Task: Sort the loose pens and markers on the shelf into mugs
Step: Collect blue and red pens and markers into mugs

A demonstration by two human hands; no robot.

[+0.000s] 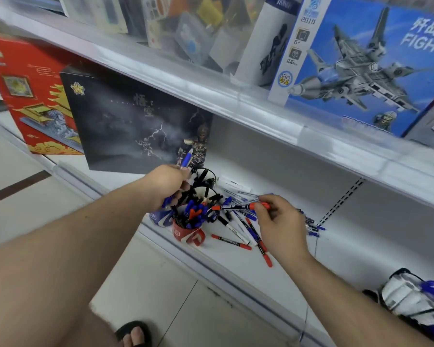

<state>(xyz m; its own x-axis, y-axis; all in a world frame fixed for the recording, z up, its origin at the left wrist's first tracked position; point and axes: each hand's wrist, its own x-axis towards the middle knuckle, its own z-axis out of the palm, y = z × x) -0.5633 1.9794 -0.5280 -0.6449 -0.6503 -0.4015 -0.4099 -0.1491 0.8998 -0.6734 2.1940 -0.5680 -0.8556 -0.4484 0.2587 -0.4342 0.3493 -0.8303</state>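
My left hand grips a blue pen whose end sticks up above the fist. It hovers over a blue mug and a red mug, both stuffed with several pens. My right hand pinches a red-tipped marker, held level just right of the red mug. Loose pens and markers lie scattered on the white bottom shelf under and beside my right hand. Black mugs with pens stand behind the red one.
A dark boxed toy and a red box stand at the back left of the shelf. The upper shelf edge overhangs. A white and blue bag lies at the right. My sandalled foot rests on the tiled floor.
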